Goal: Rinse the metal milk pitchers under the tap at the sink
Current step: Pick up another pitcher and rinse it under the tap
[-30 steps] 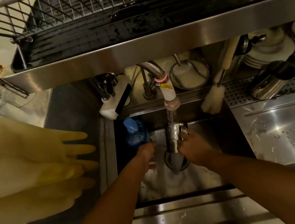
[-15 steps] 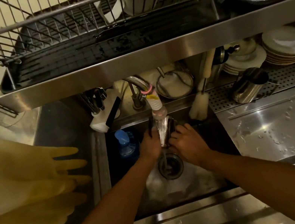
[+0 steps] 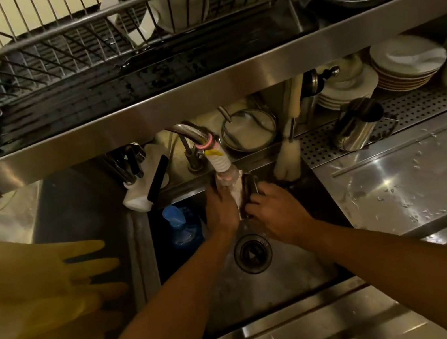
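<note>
Pitcher [image 3: 247,195] sits between both my hands, just under the tap nozzle [image 3: 223,169], near the back wall of the sink [image 3: 291,274] and above the drain [image 3: 252,253]. Its long axis runs roughly from nozzle toward drain; water streams over it. My right hand [image 3: 278,213] is clamped on its right side by the handle. My left hand [image 3: 221,208] is pressed to its left side, fingers curled on the wall. Right hand looks the better placed to turn it. A second pitcher [image 3: 357,124] lies tipped on the perforated strip at the counter's back edge, right of the sink, nearer my right hand.
</note>
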Motion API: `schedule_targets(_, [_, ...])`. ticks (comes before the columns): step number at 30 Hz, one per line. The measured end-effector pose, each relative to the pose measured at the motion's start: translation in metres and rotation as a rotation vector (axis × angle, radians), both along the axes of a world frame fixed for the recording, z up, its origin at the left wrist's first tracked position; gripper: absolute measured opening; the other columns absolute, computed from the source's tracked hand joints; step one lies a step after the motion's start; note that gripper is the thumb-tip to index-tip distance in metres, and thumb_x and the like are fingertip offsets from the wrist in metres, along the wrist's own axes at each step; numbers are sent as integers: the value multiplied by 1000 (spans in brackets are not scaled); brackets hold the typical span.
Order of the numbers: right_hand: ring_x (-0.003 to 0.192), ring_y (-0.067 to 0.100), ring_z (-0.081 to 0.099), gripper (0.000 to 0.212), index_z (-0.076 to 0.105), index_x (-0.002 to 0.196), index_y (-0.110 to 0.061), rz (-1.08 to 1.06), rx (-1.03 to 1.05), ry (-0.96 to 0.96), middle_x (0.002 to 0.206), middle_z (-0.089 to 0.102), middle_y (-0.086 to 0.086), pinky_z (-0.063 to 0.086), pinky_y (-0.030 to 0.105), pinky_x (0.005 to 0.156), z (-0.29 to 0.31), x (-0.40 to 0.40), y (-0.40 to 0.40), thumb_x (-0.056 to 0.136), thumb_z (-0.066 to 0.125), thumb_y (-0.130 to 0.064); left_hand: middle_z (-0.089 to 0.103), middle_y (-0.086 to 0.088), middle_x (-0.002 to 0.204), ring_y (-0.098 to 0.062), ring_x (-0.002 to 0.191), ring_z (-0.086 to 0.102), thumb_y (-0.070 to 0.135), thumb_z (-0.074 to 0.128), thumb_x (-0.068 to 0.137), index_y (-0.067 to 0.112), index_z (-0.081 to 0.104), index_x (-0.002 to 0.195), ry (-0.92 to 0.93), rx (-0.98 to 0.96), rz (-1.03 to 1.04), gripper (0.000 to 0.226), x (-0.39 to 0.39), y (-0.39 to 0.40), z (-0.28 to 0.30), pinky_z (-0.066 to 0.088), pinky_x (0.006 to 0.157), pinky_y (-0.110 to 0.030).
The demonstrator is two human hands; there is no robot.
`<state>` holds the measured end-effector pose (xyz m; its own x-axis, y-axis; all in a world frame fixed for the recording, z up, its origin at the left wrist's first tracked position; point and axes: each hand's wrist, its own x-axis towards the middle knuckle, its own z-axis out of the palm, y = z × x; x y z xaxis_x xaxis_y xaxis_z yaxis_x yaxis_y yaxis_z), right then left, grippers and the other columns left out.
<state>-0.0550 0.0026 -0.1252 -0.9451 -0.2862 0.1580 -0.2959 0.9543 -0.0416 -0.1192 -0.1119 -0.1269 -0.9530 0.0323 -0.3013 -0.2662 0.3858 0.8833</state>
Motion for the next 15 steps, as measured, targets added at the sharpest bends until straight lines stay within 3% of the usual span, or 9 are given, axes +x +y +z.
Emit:
schedule_targets(3, [74, 25, 59, 16, 70, 78, -20, -45, 35, -30, 73, 66, 1, 46, 34, 63, 0, -2, 5, 70, 76, -32, 44, -3, 148, -21, 134, 44, 45, 46, 97, 23, 29, 149, 118, 76, -43, 59, 6, -13, -9, 37, 110, -38])
schedule_targets(7, [77, 25, 64, 21, 72, 80, -19, -78, 117, -67, 77, 71, 3, 49, 36, 66, -10, 6, 15, 65, 78, -32, 40, -1, 150, -19, 137, 40, 69, 64, 72, 31, 25, 149, 70, 65, -47, 95, 19, -25, -18, 35, 113, -47])
schedule_targets(11, [79, 23, 65, 27, 73, 82, -19, -178, 129, -105, 81, 72, 2, 51, 36, 70, -18, 16, 19, 61, 81, -33, 30, -2, 145, -15, 132, 36, 48, 77, 74, 29, 24, 149, 152, -14, -105, 94, 34, -23, -13, 31, 111, -33])
schedule_targets(15, [84, 23, 64, 23, 71, 90, -19, -223, 69, -103, 87, 71, 3, 50, 37, 75, -20, 19, 17, 73, 73, -33, 27, 0, 145, -14, 132, 36, 45, 78, 73, 27, 23, 150, 207, 5, -110, 96, 38, -22, -7, 32, 111, -33])
